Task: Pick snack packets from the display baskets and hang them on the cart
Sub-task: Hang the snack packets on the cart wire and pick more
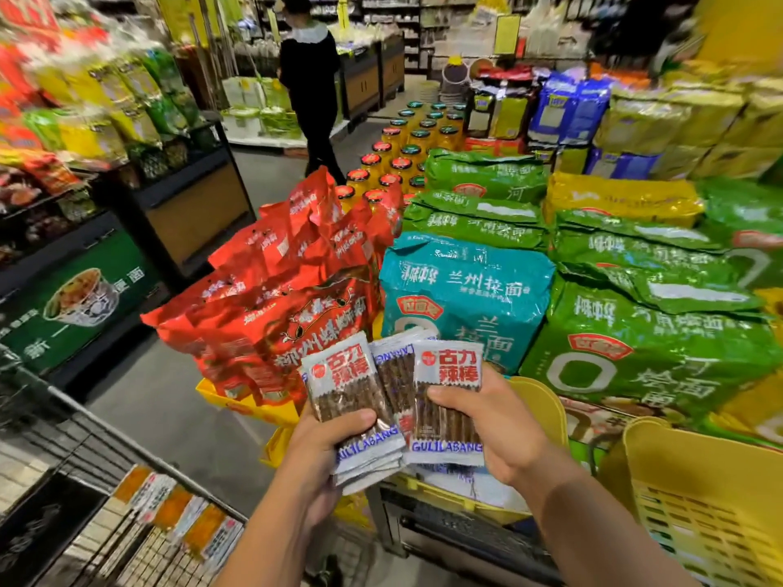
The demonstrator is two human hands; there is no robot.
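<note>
Left hand [326, 438]: grip closed round fanned snack packets [368, 455]; right hand [487, 421]: grip pinching front packet [449, 366]. Risk: slick stack may slide, spilling short of cart [127, 440]

Low in the middle, the left hand [334, 442] and the right hand [495, 430] are side by side, both holding snack packets [449, 413] that overlap between them. The cart [84, 438] stands at the lower left, and a basket [699, 502] at the lower right. Behind the hands are large bags: a leaning pile [288, 281] to the left, one bag [462, 290] in the middle, and stacks [635, 332] to the right. Rows of jars [402, 154] stand behind those. Farther back a person [309, 78] is in the aisle, with shelves [127, 120] along the left.
</note>
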